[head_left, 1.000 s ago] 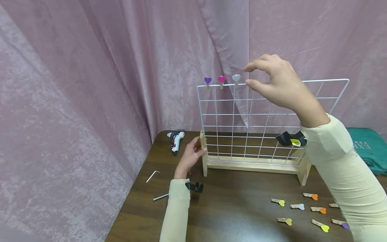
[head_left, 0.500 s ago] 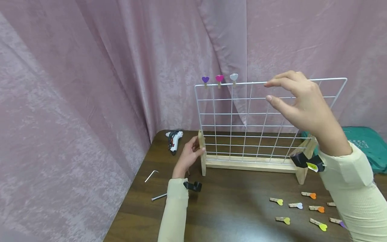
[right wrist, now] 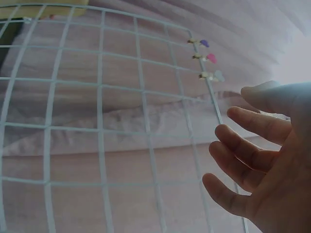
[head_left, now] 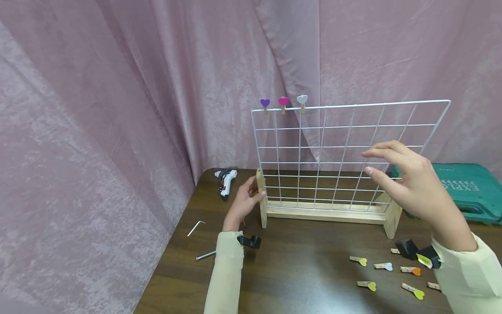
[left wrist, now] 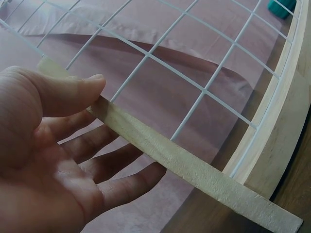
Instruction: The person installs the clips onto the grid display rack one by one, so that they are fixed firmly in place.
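A white wire grid rack (head_left: 338, 126) stands upright in a wooden base. Its left wooden side post (left wrist: 165, 148) is held by my left hand (head_left: 244, 201), thumb on one face and fingertips on the other. Along the grid's top left edge sit heart clothespins: a purple one (head_left: 265, 103), a pink one (head_left: 283, 102) and a white one (head_left: 302, 100). My right hand (head_left: 412, 183) hovers in front of the grid's right part, fingers spread and holding nothing. Below it, several small heart clothespins lie on the table, among them a white one (head_left: 383, 266) and an orange one (head_left: 411, 271).
A glue gun (head_left: 225, 183) lies at the table's back left. Nearer are a hex key (head_left: 195, 227) and a metal bolt (head_left: 205, 256), partly behind the left sleeve. A green case (head_left: 466, 187) lies behind the rack's right end. Pink curtain (head_left: 219, 87) hangs behind.
My right hand has moved away from the white clothespin on the top wire, going right and down toward the loose clothespins. The left hand keeps its hold on the post.
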`<state>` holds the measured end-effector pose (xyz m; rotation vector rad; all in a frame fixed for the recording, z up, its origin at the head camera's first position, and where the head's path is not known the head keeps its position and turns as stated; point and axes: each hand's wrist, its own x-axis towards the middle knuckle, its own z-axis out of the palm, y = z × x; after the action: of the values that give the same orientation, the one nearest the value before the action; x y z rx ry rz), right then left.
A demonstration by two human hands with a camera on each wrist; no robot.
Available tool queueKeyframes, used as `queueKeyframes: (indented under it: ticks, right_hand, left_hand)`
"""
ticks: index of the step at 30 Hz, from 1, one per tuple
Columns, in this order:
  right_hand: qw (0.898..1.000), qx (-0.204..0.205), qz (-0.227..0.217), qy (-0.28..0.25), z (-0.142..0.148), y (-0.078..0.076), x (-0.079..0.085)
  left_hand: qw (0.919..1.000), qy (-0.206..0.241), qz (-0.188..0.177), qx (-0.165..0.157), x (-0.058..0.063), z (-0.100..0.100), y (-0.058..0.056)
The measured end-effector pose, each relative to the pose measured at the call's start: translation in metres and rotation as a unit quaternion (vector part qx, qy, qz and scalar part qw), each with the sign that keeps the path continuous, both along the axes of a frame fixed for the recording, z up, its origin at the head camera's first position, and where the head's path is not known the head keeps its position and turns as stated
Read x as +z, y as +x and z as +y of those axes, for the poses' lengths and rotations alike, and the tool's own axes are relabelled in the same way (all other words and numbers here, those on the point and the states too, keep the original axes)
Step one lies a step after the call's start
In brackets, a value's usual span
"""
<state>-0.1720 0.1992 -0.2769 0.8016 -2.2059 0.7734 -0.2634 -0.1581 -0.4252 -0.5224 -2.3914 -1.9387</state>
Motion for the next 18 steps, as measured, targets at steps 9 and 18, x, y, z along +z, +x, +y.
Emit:
queueKeyframes:
  ticks: [9,18]
  right_hand:
    - [0.999,0.005,-0.032,-0.005,0.012,0.017,-0.043]
    - [0.996,-0.003,-0.075,0.053,0.009,0.026,-0.093]
  left_hand:
    - [0.9999,0.004,0.003,-0.01,0.009,0.0,0.007]
    - [0.9999,0.001,0.008,-0.009,0.005,0.0,0.008]
